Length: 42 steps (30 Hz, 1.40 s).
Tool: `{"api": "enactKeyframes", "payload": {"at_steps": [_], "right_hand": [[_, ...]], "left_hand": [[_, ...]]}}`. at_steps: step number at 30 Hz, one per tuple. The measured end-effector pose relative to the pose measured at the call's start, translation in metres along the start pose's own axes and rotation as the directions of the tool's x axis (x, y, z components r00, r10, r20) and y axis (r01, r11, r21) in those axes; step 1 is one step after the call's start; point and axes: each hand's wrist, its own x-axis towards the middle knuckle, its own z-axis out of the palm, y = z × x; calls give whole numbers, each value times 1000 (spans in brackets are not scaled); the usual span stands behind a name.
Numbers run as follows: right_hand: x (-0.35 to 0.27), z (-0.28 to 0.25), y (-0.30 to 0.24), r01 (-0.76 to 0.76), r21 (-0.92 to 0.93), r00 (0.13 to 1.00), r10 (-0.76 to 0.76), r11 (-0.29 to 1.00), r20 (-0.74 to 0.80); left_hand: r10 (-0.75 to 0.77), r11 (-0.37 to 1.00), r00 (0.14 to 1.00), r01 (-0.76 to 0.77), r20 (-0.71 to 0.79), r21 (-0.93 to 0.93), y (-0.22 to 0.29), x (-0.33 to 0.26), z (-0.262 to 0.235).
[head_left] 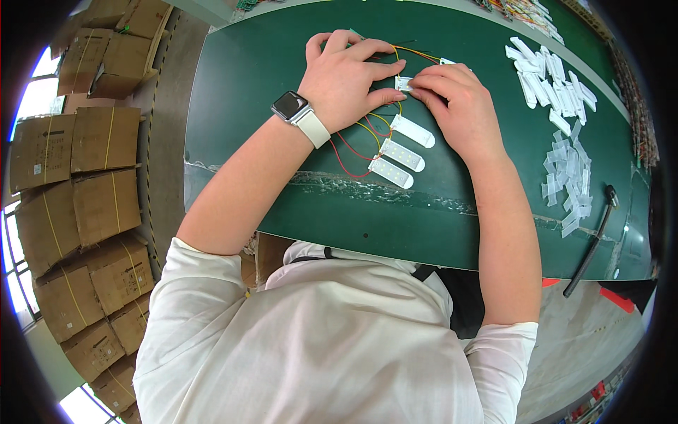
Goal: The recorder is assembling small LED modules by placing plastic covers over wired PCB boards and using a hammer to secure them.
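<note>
My left hand (346, 74), with a white smartwatch (300, 113) on the wrist, lies flat on the green table (247, 106) and pinches a small white lamp strip (402, 83) with its fingertips. My right hand (455, 102) meets it from the right and grips the same strip. Red, yellow and green wires (360, 138) run from under my hands to three finished white oblong lamp strips (402, 152) lying side by side just below my hands.
A heap of white plastic covers (554, 78) lies at the right, with small clear pieces (568, 177) below it. A black tool on a cord (593, 240) rests near the right edge. Bundled wires (522, 10) lie far back. Stacked cardboard boxes (85, 205) fill the floor at left.
</note>
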Motion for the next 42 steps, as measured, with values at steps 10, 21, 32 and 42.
{"api": "enactKeyframes", "payload": {"at_steps": [10, 21, 32, 42], "right_hand": [[-1, 1, -7, 13, -45, 1000, -13, 999, -12], [-1, -1, -1, 18, -57, 1000, -19, 998, -9], [-8, -75, 4, -264, -431, 965, 242, 863, -106], [-94, -195, 96, -799, -332, 599, 620, 501, -506]], "left_hand": [[-116, 993, 993, 116, 34, -1, 4, -2, -6], [-60, 998, 998, 60, 24, -12, 1, 1, -6], [-68, 986, 987, 89, 145, -141, -1, 6, -9], [-102, 992, 991, 107, 85, -67, 5, 6, -10]]}}
